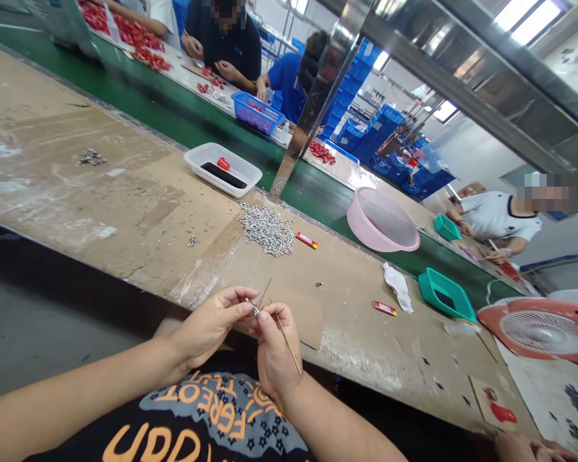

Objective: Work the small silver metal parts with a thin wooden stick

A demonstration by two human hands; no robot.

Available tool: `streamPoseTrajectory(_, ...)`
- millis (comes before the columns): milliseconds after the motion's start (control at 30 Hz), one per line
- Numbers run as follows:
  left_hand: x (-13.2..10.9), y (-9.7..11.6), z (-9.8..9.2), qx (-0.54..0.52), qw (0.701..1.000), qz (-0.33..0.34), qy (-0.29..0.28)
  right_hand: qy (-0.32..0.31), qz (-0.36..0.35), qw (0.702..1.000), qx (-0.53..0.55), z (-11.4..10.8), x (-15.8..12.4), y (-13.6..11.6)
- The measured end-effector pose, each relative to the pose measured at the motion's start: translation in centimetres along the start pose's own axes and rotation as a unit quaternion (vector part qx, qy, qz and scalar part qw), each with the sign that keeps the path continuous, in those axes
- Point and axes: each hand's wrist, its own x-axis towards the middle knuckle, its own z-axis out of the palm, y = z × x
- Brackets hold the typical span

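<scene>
My left hand (210, 324) pinches a small silver metal part (252, 304) between thumb and fingertips at the near edge of the workbench. My right hand (275, 350) meets it from the right, fingers closed on a thin wooden stick (286, 335) that slants down past the wrist; another thin stick end pokes up above the fingers. The two hands touch at the fingertips. A heap of several small silver parts (266, 229) lies on the cardboard-covered bench (125, 186) beyond the hands.
A white basket (223, 168), pink bowl (382, 220), teal trays (446, 293), two red lighters (307, 240) and a fan (544, 328) sit around. A green conveyor (173, 109) runs behind; other people work across it with red parts.
</scene>
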Motion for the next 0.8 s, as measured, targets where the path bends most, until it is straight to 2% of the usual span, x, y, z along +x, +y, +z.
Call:
streamPoseTrajectory(100,0.2,0.3,-0.4,0.01,1.0,0.021,0.016,0.006,-0.02,1.0,-0.001,-0.1,0.0,-0.3)
streamPoseTrajectory(333,0.3,0.3,-0.6,0.015,0.998,0.051,0.016,-0.009,-0.049,0.999,-0.011,-0.6,-0.1,-0.8)
streamPoseTrajectory(433,0.6,0.3,-1.4,0.054,0.996,0.061,0.027,0.0,-0.069,0.998,-0.016,-1.2,0.2,-1.3)
streamPoseTrajectory(500,1.3,1.1,-2.9,0.113,0.99,0.074,0.042,0.012,-0.089,0.996,-0.018,-1.9,0.6,-1.8)
streamPoseTrajectory(567,2.3,2.8,-5.2,0.193,0.973,0.103,0.069,0.025,-0.114,0.993,-0.026,-2.8,1.1,-2.6)
streamPoseTrajectory(700,4.6,7.7,-10.5,0.372,0.897,0.163,0.175,0.043,-0.189,0.978,-0.074,-5.8,2.6,-4.3)
streamPoseTrajectory(800,5.4,10.6,-12.9,0.408,0.874,0.152,0.215,0.091,-0.251,0.954,-0.133,-8.9,4.5,-5.2)
